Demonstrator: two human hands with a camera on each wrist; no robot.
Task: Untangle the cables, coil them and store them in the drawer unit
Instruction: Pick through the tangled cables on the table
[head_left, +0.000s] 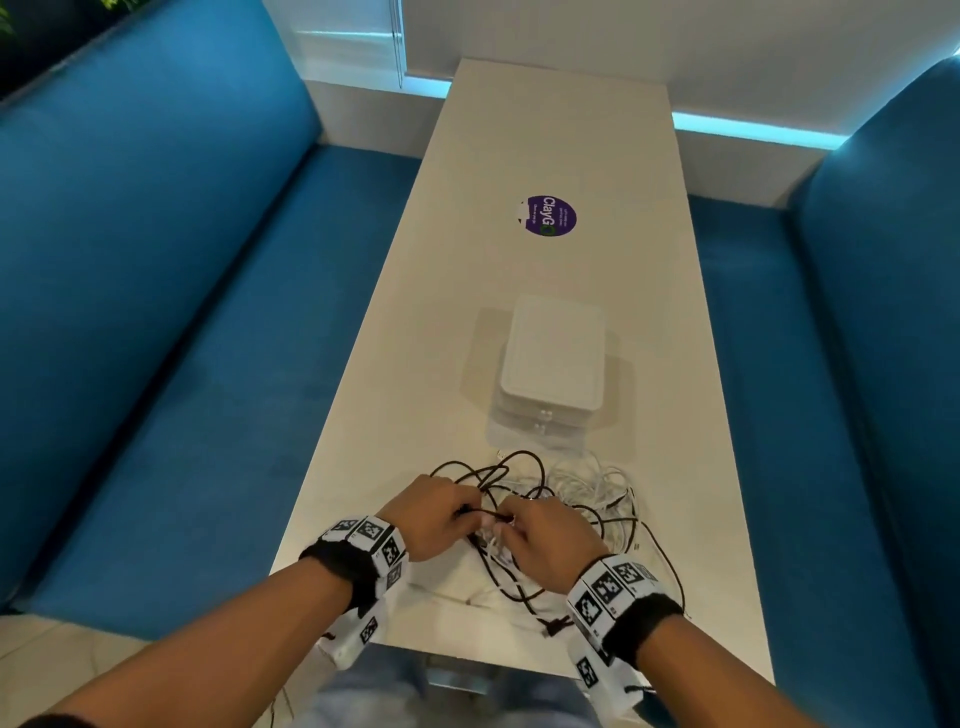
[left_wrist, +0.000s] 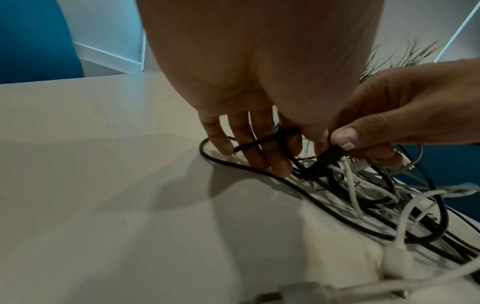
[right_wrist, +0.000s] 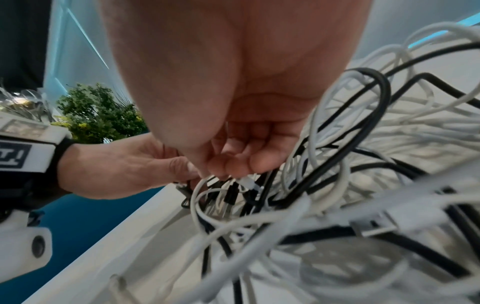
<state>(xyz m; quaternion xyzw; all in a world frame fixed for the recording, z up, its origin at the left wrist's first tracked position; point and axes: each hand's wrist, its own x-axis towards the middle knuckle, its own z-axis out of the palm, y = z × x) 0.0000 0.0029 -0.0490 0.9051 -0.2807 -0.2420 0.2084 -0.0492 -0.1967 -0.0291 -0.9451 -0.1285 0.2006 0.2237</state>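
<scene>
A tangle of black cables (head_left: 519, 454) and white cables (head_left: 587, 478) lies at the near end of the white table (head_left: 561, 130). Both hands are down in it, nearly touching. My left hand (head_left: 436, 519) has a black cable (left_wrist: 306, 193) wrapped across its fingers (left_wrist: 249, 148), with the thumb closed against it. My right hand (head_left: 543, 532) pinches a black plug (left_wrist: 331, 156) between thumb and fingers. In the right wrist view its fingers (right_wrist: 246, 156) curl over small connectors in the pile. The white drawer unit (head_left: 553, 358) stands just beyond the cables with its drawers shut.
A purple round sticker (head_left: 548, 215) lies farther up the table. Blue sofas run along the left (head_left: 156, 260) and the right (head_left: 857, 312) of the table. A green plant (right_wrist: 98, 115) shows behind the left sofa. A wall closes the far end.
</scene>
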